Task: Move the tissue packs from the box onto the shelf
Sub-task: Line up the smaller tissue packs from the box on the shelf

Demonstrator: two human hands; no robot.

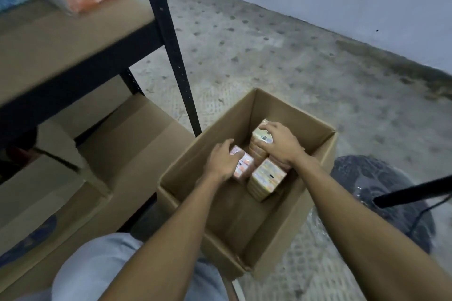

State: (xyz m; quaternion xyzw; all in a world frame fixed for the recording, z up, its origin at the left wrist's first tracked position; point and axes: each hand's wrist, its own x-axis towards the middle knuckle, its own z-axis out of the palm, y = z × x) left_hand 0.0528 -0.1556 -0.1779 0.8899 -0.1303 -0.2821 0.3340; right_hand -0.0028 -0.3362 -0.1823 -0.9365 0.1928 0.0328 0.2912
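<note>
Hands each grip 1 of 3 tissue packs in box

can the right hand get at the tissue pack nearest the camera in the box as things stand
Probably yes: that tissue pack lies uncovered just below the right hand, which now grips the far pack, and the open box puts nothing over it.

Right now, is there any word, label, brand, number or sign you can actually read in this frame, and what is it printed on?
No text is legible anywhere.
Tissue packs in the open box: colourful print and small dark marks, too blurred to read.
Pack under the left hand: pink and orange print, unreadable.
Pack under the right hand: a dark patch, perhaps a code, unreadable.
Closed carton at lower left: a blue mark, blurred.
</note>
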